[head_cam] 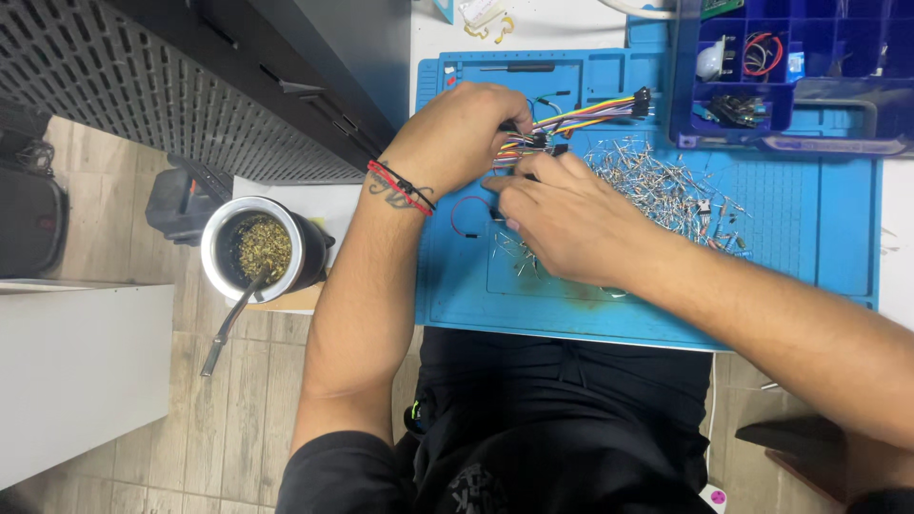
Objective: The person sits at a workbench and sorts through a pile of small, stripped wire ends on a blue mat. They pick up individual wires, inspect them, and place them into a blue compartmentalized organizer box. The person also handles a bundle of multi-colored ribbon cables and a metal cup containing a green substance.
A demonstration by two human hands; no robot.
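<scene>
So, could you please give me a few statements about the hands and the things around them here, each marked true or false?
1. Both hands work at the bundle of coloured jumper wires. True: the left hand and the right hand meet at its near end.
2. The work lies on a green mat. False: the mat is blue.
3. A heap of small metal-legged components lies on the mat beside the right hand. True.
4. The cup with the metal straw stands on the mat. False: it stands off the mat, out beyond the left forearm.
5. The left wrist is bare. False: it wears a red and black wristband.
</scene>
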